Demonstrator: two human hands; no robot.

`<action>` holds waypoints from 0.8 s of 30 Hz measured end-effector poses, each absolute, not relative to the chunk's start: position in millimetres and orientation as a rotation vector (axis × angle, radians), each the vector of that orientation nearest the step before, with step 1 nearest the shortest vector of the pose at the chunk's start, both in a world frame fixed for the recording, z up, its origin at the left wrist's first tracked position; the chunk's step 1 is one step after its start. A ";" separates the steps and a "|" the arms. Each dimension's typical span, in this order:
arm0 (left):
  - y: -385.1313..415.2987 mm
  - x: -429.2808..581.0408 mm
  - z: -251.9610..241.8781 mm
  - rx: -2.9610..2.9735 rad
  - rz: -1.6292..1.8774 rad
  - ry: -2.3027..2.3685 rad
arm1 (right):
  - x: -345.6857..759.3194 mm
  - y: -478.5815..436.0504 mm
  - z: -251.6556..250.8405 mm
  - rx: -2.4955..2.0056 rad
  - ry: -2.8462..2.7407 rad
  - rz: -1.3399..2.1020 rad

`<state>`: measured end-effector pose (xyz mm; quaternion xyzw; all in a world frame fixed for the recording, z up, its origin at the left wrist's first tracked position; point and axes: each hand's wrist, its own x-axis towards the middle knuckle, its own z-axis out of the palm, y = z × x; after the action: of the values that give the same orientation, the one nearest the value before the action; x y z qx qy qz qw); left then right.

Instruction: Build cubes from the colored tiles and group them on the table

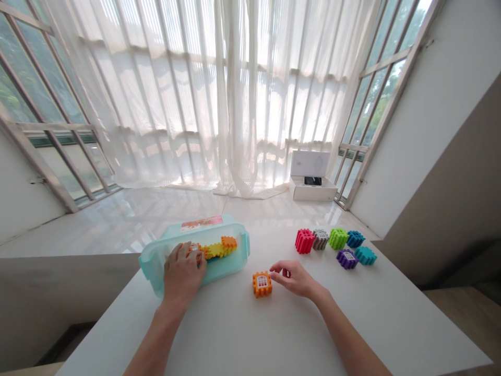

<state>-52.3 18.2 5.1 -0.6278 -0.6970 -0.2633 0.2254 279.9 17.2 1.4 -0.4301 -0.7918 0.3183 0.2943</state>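
Our left hand (182, 272) lies over a row of interlocking plastic gear blocks (217, 249) inside a translucent aqua storage box (152, 263), which sits toward the left of the white bench (230, 334). Our left fingers (191, 254) curl down onto the nearest blocks, though we cannot tell whether they pinch one. Our right hand (295, 278) hovers with its fingers (278, 268) slightly spread, just beside an orange block (262, 284) that lies on the bench between our hands. Farther right sit a red block (304, 241), a grey block (320, 239), a green block (338, 238), a blue block (355, 238), a purple block (346, 258) and a teal block (365, 255). Beyond the bench, an open white carton (312, 190) stands on the floor (117, 219) before sheer curtains (195, 104).
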 end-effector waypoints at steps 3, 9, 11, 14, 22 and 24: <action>18.3 -56.1 7.6 -1.762 -0.714 -1.951 | 279.3 17.3 2.5 -1.144 -2.095 0.850; 17.7 -59.2 12.3 -1.787 -0.630 -1.966 | 278.3 16.8 3.8 -1.130 -2.088 0.870; 17.9 -58.4 11.9 -1.778 -0.624 -1.955 | 277.7 16.6 4.1 -1.131 -2.087 0.872; 18.6 -55.9 9.8 -1.776 -0.662 -1.924 | 276.8 16.6 4.4 -1.131 -2.085 0.876; 22.3 -55.0 7.7 -1.821 -0.857 -1.683 | 276.1 17.1 4.0 -1.108 -2.073 0.857; 20.5 -54.3 11.0 -1.874 -0.912 -1.579 | 275.7 17.5 3.8 -1.109 -2.061 0.836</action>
<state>-54.3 20.5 11.0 -0.6919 -0.5831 -0.3367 0.2604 275.7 17.5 3.8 -0.4223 -0.7851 0.3184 0.3225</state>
